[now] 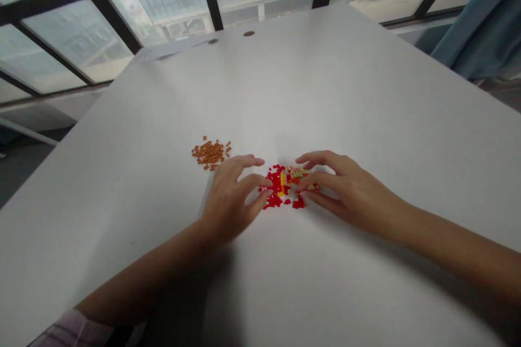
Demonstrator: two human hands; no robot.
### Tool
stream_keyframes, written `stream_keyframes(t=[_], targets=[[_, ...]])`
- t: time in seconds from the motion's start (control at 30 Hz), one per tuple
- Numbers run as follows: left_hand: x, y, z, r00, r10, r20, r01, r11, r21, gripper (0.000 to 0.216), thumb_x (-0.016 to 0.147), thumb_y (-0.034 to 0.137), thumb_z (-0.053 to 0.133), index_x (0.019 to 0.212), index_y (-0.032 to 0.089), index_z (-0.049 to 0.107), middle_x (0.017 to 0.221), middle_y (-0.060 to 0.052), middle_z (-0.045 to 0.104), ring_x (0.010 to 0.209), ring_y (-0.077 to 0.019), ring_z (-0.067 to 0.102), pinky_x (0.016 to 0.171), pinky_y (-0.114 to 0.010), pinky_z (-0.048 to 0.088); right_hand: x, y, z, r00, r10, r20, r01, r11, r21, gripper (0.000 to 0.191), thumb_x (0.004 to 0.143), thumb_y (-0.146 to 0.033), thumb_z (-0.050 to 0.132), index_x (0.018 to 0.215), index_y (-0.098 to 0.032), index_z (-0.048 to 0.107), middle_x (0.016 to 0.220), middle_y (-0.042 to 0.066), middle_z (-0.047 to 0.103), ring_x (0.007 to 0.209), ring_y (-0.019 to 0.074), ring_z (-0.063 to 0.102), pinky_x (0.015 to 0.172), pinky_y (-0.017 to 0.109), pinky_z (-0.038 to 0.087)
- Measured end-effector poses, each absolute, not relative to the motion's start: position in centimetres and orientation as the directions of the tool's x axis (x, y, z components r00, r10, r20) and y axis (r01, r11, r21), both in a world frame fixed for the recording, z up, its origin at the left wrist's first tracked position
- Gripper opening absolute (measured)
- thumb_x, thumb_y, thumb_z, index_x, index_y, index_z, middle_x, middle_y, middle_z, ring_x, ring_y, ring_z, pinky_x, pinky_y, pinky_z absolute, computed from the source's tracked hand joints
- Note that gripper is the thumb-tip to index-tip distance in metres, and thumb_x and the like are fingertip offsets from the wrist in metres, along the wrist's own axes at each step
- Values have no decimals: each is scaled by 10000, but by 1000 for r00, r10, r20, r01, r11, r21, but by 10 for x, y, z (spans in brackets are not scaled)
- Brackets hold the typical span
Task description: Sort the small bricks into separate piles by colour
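Observation:
A small heap of mixed bricks [281, 187], mostly red with some yellow and cream ones, lies on the white table [285, 92]. My left hand [232, 195] rests palm down at the heap's left side, fingers spread, fingertips touching the red pieces. My right hand [342, 184] lies at the heap's right side, fingers stretched toward the cream and yellow pieces. Neither hand visibly holds a piece. A separate pile of orange bricks [210, 153] sits up and to the left of my left hand.
Two round cable holes [248, 33] sit near the table's far edge, with a sheet of paper [171, 49] at the far left corner. Large windows stand behind the table, and a blue curtain [484, 27] hangs at the right.

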State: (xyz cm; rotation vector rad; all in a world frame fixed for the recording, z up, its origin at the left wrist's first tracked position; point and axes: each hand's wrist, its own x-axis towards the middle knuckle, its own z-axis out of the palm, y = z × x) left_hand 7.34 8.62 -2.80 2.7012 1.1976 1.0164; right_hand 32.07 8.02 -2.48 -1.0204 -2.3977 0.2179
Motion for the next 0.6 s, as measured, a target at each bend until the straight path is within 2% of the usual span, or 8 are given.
stream_keyframes(t=[0.13, 0.23, 0.43, 0.6], targets=[[88, 70, -21, 579, 579, 575, 586, -785, 201, 65, 862, 202, 673, 922, 197, 649, 1116, -84, 687, 1138, -254, 613, 987, -439, 471, 308, 72, -23, -556, 707, 437, 564, 707, -427, 111, 927, -216, 554, 905, -206, 662, 1139, 120, 644, 1004, 220, 648, 842, 395, 563], [91, 68, -19, 584, 549, 598, 578, -798, 169, 62, 868, 207, 675, 921, 188, 646, 1106, -85, 692, 1123, -254, 621, 992, -440, 473, 302, 68, -23, -558, 701, 444, 544, 713, -443, 99, 928, -203, 549, 884, -201, 637, 1110, 114, 654, 988, 211, 648, 829, 376, 566], [87, 72, -19, 567, 583, 582, 594, -779, 201, 43, 876, 185, 652, 909, 209, 638, 1108, -69, 691, 1121, -235, 626, 967, -411, 491, 307, 71, -22, -552, 695, 462, 567, 718, -403, 116, 937, -225, 546, 907, -209, 657, 1117, 113, 648, 989, 215, 656, 830, 386, 561], [60, 100, -23, 439, 632, 639, 713, -677, 180, 12, 861, 200, 663, 864, 212, 663, 1081, -59, 702, 1084, -230, 639, 987, -438, 467, 330, 84, -23, -555, 722, 413, 652, 686, -322, 124, 907, -263, 595, 900, -238, 717, 1195, 121, 632, 1012, 260, 654, 828, 454, 547]])
